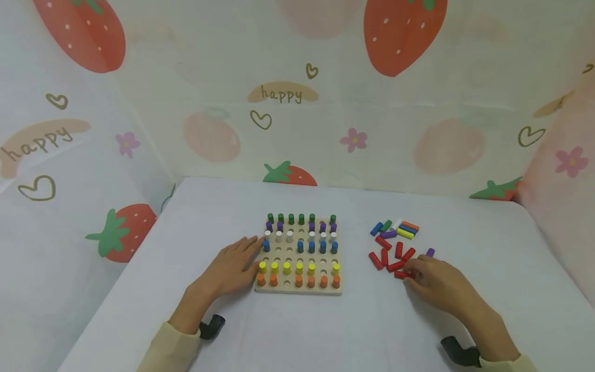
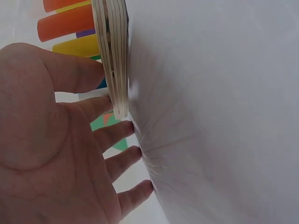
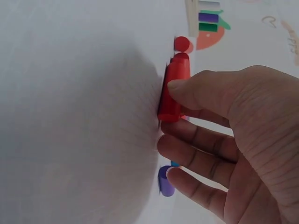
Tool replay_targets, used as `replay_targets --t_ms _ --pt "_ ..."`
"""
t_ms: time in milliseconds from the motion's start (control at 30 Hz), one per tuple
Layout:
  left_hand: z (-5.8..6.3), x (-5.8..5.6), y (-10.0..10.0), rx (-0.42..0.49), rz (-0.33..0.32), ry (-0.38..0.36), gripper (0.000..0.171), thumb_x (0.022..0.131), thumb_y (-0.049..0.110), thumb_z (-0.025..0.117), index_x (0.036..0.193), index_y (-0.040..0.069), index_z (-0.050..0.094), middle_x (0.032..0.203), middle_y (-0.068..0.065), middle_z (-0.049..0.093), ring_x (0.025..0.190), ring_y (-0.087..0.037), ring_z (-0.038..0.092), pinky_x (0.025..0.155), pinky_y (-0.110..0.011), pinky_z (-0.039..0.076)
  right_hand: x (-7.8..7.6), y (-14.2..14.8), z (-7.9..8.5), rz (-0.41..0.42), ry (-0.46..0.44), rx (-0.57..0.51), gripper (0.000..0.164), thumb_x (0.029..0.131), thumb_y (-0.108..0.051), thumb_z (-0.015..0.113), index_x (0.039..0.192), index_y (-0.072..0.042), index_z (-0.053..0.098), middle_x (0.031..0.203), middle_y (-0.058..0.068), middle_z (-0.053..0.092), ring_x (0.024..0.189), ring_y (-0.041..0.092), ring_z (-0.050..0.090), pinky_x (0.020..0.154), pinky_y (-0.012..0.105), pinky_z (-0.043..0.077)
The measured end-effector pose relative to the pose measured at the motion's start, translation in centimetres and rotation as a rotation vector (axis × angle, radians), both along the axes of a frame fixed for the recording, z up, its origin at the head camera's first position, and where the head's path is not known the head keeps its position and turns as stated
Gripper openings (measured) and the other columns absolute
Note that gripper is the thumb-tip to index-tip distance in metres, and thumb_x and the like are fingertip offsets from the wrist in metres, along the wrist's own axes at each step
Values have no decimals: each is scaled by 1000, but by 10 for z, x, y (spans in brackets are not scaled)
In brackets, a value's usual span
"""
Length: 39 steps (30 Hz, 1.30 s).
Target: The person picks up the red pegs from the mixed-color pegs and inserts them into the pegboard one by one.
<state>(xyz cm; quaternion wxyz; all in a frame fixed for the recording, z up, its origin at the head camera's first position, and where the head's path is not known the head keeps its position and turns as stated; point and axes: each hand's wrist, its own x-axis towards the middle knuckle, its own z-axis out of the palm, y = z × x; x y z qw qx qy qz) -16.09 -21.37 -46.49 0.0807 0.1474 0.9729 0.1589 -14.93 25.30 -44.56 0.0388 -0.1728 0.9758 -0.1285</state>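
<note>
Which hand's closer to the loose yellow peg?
Right. The right hand is nearside and slightly right of the loose yellow peg; the left hand is well left, at the left edge of the pegboard.

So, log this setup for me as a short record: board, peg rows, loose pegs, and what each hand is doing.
Board: pale flat wooden board on a white-covered table
Rows, far to near: cylindrical green pegs, purple pegs, white pegs, blue pegs, a pegless row, yellow pegs, orange pegs
Loose: red cylindrical pegs right of the board, mixed-colour pegs behind
Left hand: touches the board's left edge
Right hand: pinches one red peg
</note>
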Motion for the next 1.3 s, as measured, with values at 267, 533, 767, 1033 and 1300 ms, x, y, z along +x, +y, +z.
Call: replay_targets --t_ms 267,533,767,1033,1300 --pt "2 6 3 -13 -7 -8 66 108 32 45 168 9 28 174 -18 31 162 -44 27 131 -65 26 0 1 -1 -24 -31 6 24 87 -22 87 106 -12 78 91 -4 73 84 14 66 82 46 65" --pt "1 10 4 -5 -1 -9 65 109 31 45 168 9 29 174 -19 32 162 -44 28 131 -65 27 0 2 3 -36 -66 -2 24 88 -23 85 107 -10 78 92 -2 75 86 16 67 83 47 65" --pt "-1 9 3 -2 4 -33 66 110 34 43 169 10 26 176 -16 27 164 -42 23 132 -65 23 2 1 9 -11 -19 -40 23 89 -21 84 108 -11 79 93 -3 77 85 14 66 79 42 65" --pt "7 6 5 -32 -8 -96 68 109 33 41 170 9 22 177 -16 23 165 -42 19 133 -65 20 2 -10 12 1 34 -59 27 86 -16 86 112 -12 78 97 0 77 88 15 69 78 41 67" --pt "9 6 4 -24 -13 -150 69 109 32 40 170 8 17 178 -18 17 166 -44 12 134 -66 13 1 -27 19 17 22 -93 24 88 -17 85 110 -13 78 97 -2 76 89 15 69 79 39 66"
